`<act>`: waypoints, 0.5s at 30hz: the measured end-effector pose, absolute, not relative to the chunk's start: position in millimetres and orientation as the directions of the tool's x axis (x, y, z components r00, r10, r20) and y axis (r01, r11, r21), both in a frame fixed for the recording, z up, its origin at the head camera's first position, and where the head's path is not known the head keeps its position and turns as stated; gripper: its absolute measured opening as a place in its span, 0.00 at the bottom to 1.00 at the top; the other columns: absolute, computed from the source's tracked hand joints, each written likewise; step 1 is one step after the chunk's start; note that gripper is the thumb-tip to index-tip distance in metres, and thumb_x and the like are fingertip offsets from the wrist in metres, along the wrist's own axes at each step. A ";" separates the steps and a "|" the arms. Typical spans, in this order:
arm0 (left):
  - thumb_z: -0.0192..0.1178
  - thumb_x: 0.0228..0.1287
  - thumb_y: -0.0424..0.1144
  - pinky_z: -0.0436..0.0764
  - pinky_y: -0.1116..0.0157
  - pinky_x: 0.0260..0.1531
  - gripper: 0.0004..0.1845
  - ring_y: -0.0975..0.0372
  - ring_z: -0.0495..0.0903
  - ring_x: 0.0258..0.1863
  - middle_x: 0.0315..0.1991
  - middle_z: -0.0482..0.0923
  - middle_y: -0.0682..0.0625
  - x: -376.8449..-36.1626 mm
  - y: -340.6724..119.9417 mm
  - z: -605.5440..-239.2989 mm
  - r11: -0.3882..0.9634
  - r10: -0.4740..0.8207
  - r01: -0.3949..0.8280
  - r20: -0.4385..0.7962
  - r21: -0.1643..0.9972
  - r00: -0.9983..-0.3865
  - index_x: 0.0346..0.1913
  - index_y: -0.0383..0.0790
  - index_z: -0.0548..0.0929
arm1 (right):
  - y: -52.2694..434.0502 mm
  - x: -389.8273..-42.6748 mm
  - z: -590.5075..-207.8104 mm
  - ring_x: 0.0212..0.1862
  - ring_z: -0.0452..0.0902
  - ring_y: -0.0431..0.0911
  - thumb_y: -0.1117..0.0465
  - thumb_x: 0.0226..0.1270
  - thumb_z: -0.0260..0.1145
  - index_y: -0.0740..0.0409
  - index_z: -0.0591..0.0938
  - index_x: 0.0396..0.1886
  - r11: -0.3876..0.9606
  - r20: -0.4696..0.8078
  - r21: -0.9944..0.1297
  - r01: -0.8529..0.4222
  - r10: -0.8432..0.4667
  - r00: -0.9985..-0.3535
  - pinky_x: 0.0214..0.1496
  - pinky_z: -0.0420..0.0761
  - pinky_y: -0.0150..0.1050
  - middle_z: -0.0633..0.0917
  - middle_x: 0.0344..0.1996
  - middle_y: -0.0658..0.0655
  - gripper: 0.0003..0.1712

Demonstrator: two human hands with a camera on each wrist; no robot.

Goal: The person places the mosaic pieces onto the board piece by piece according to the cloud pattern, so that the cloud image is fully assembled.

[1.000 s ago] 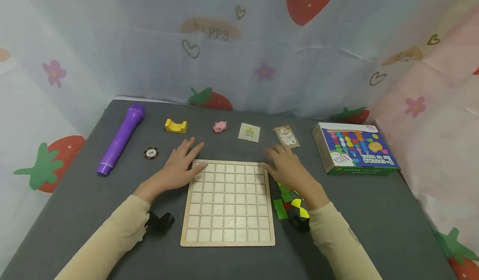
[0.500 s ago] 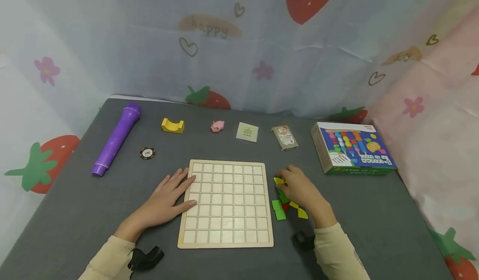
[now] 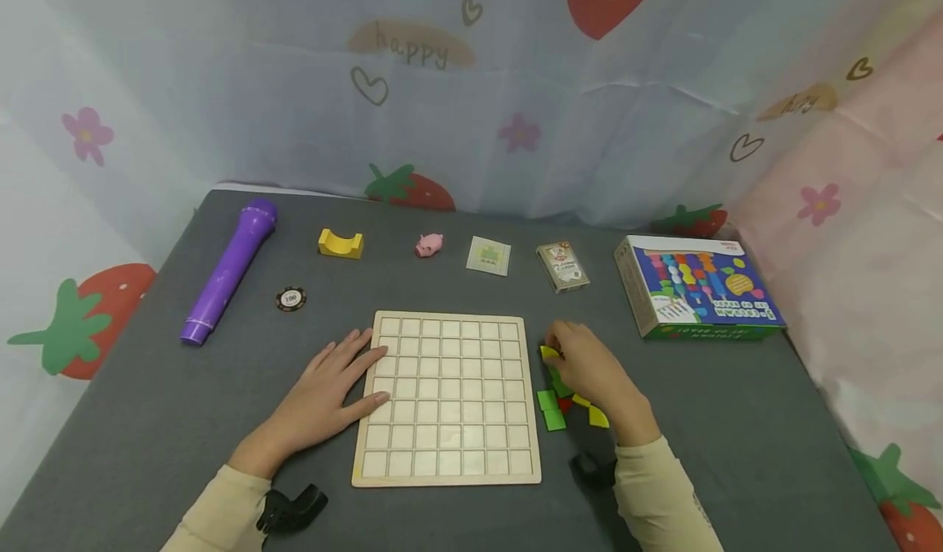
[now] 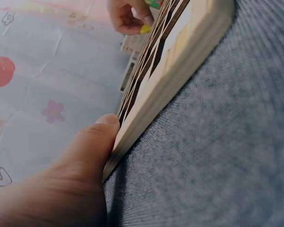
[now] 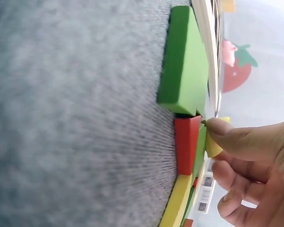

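A pale wooden board (image 3: pixel 451 390) marked with a grid of squares lies in front of me. My left hand (image 3: pixel 320 396) rests along its left edge with straight fingers, the thumb tip on the rim in the left wrist view. Right of the board, my right hand (image 3: pixel 595 372) pinches a yellow wooden block (image 5: pixel 213 146) with a curved side between thumb and fingers. Beside and below that hand lie small loose blocks: green ones (image 3: pixel 552 418), a red one (image 5: pixel 185 144) and a yellow quarter-round one (image 3: pixel 598 418). The hand partly covers this group.
Along the back are a purple microphone (image 3: pixel 230 273), a yellow arch block (image 3: pixel 341 245), a pink pig figure (image 3: pixel 429 245), a square packet (image 3: pixel 488 255), a playing-card box (image 3: pixel 563 266) and a large colourful box (image 3: pixel 703 286). A poker chip (image 3: pixel 291 299) lies to the left.
Both hands have come down from the board's far corners. The left hand settled on the left edge; the right hand went to the blocks and now pinches a yellow one.
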State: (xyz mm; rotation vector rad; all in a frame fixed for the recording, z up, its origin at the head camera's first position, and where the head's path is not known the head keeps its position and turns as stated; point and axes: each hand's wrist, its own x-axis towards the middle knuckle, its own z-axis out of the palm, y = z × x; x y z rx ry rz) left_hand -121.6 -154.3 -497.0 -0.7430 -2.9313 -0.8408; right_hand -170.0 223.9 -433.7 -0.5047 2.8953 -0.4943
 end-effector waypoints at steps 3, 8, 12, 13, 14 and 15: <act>0.57 0.65 0.59 0.50 0.47 0.70 0.36 0.48 0.52 0.74 0.74 0.54 0.42 -122.8 -153.6 -498.5 0.750 0.434 0.451 0.155 0.484 -0.887 0.71 0.47 0.65 | 223.7 -171.7 -431.1 0.35 0.72 0.46 0.65 0.65 0.66 0.58 0.76 0.39 0.889 -0.103 -0.349 -0.298 -0.353 -0.930 0.39 0.77 0.41 0.78 0.33 0.54 0.07; 0.57 0.63 0.61 0.52 0.47 0.69 0.37 0.48 0.53 0.73 0.74 0.56 0.43 -124.0 -152.1 -498.2 0.758 0.421 0.443 0.160 0.479 -0.893 0.70 0.47 0.66 | 220.8 -174.6 -426.5 0.34 0.74 0.44 0.64 0.66 0.65 0.58 0.78 0.39 0.889 -0.080 -0.335 -0.313 -0.358 -0.930 0.39 0.79 0.40 0.79 0.32 0.53 0.05; 0.57 0.63 0.63 0.51 0.47 0.69 0.37 0.50 0.53 0.74 0.74 0.55 0.44 -124.0 -152.5 -497.0 0.764 0.417 0.430 0.141 0.481 -0.898 0.70 0.48 0.66 | 210.9 -177.8 -422.7 0.35 0.76 0.43 0.65 0.66 0.64 0.58 0.79 0.40 0.856 -0.047 -0.398 -0.330 -0.378 -0.925 0.40 0.80 0.41 0.81 0.34 0.53 0.05; 0.57 0.63 0.63 0.52 0.47 0.69 0.37 0.50 0.53 0.74 0.74 0.55 0.44 -123.7 -152.8 -496.6 0.764 0.417 0.430 0.140 0.481 -0.898 0.70 0.49 0.66 | 206.8 -178.7 -421.9 0.35 0.76 0.43 0.66 0.66 0.64 0.58 0.79 0.40 0.840 -0.039 -0.426 -0.335 -0.387 -0.921 0.40 0.80 0.40 0.81 0.34 0.52 0.05; 0.57 0.63 0.63 0.52 0.47 0.69 0.37 0.50 0.53 0.74 0.74 0.55 0.43 -123.4 -153.3 -496.3 0.765 0.418 0.431 0.140 0.479 -0.898 0.70 0.49 0.66 | 202.4 -179.6 -421.5 0.36 0.77 0.44 0.66 0.66 0.64 0.58 0.79 0.40 0.821 -0.032 -0.458 -0.341 -0.399 -0.916 0.40 0.80 0.40 0.81 0.34 0.52 0.05; 0.57 0.63 0.63 0.52 0.47 0.69 0.37 0.49 0.53 0.74 0.74 0.55 0.43 -123.1 -153.9 -496.3 0.766 0.418 0.431 0.141 0.476 -0.898 0.70 0.48 0.66 | 197.5 -180.7 -421.7 0.36 0.77 0.44 0.67 0.66 0.64 0.58 0.79 0.40 0.801 -0.024 -0.485 -0.351 -0.413 -0.910 0.40 0.80 0.40 0.81 0.34 0.52 0.05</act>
